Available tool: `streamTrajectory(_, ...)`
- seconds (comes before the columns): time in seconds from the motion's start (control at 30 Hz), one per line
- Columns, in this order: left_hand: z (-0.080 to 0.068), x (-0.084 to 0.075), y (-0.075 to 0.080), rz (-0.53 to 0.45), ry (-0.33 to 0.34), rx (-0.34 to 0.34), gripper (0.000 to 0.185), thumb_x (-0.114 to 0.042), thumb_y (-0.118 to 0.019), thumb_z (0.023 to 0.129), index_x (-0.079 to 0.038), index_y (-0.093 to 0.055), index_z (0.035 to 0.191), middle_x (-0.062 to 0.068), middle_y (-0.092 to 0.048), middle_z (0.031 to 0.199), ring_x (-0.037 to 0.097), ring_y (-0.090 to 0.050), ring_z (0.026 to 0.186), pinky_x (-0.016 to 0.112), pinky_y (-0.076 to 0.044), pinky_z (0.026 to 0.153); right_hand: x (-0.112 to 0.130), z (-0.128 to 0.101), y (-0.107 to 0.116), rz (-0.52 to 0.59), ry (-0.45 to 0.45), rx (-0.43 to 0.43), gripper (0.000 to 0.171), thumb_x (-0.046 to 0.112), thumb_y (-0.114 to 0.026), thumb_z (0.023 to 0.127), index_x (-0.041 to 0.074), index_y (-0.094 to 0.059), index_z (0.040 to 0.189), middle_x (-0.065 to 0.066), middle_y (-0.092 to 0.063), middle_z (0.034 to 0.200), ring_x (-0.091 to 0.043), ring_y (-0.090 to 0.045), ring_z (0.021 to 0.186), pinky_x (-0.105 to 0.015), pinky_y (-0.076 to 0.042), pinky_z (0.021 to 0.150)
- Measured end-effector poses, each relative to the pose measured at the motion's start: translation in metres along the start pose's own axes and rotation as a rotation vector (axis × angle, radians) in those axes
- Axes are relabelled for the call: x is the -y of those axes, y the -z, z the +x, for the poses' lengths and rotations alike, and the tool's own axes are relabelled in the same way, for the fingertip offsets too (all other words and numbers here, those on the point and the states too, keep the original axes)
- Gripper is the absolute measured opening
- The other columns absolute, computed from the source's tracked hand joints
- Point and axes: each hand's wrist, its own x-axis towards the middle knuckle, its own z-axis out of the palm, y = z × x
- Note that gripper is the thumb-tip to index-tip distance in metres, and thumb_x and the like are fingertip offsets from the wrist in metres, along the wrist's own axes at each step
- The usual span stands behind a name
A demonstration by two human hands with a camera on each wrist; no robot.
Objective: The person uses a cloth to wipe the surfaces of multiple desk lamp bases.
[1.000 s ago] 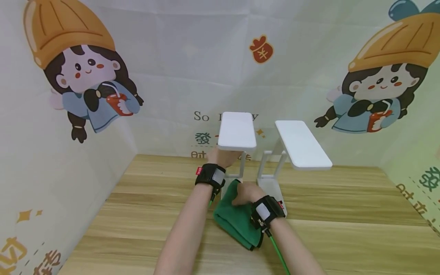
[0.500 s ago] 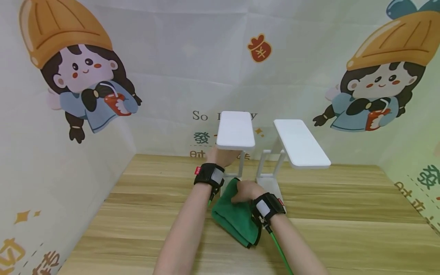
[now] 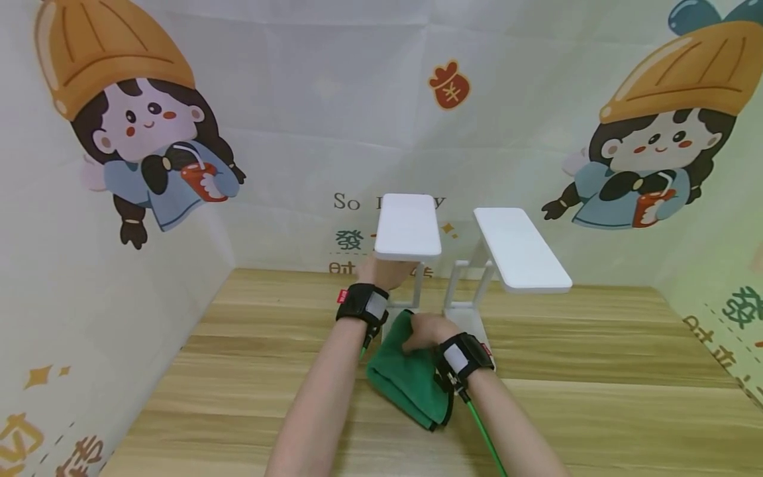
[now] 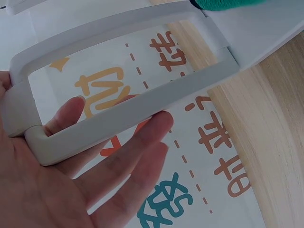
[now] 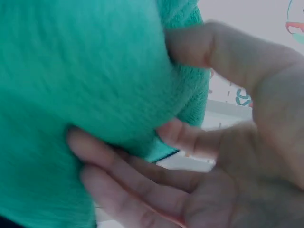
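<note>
Two white folding phone stands are on the wooden table in the head view. My left hand (image 3: 380, 272) holds the left stand (image 3: 408, 226) by its upright, partly hidden behind the top plate. The left wrist view has its pale frame (image 4: 137, 114) across the palm, some fingers through and behind the bars. My right hand (image 3: 430, 331) grips a folded green cloth (image 3: 408, 381) with black edging, over the left stand's base. In the right wrist view the thumb and fingers press into the fluffy cloth (image 5: 95, 85). The cloth covers much of that base.
The second stand (image 3: 521, 250) is just right of the hands, its plate slanted. The wooden table (image 3: 596, 344) meets printed cloth walls (image 3: 322, 86) at the back and sides. A green cable (image 3: 484, 434) runs from the right wrist strap (image 3: 465, 358).
Hardly anything differs. The whole head view has shifted slightly; both hands keep their hold on the stand and the cloth.
</note>
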Motion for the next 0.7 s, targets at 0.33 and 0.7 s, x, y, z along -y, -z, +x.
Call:
streamTrajectory(0.33, 0.0002, 0.0017, -0.004, -0.107, 0.082, -0.019, 0.032, -0.031, -0.059, 0.109, 0.0, -0.062, 0.119, 0.001, -0.044, 0.06, 0.011, -0.036, 0.046, 0.027, -0.03, 0.046, -0.0016, -0.0037, -0.0022, -0.041, 0.046, -0.024, 0.02, 0.01, -0.073, 0.093, -0.008, -0.067, 0.101, -0.017, -0.067, 0.088, -0.023, -0.063, 0.069, -0.033, -0.05, 0.063)
streamTrajectory(0.7, 0.0013, 0.0039, -0.0048, -0.129, 0.122, 0.015, 0.035, -0.034, -0.058, 0.11, -0.001, -0.06, 0.12, -0.001, -0.042, 0.057, 0.01, -0.037, 0.044, 0.026, -0.03, 0.045, -0.0009, -0.0044, -0.0059, -0.031, 0.07, -0.142, 0.042, 0.005, -0.072, 0.091, -0.014, -0.059, 0.126, -0.025, -0.068, 0.107, -0.031, -0.064, 0.087, -0.042, -0.052, 0.077)
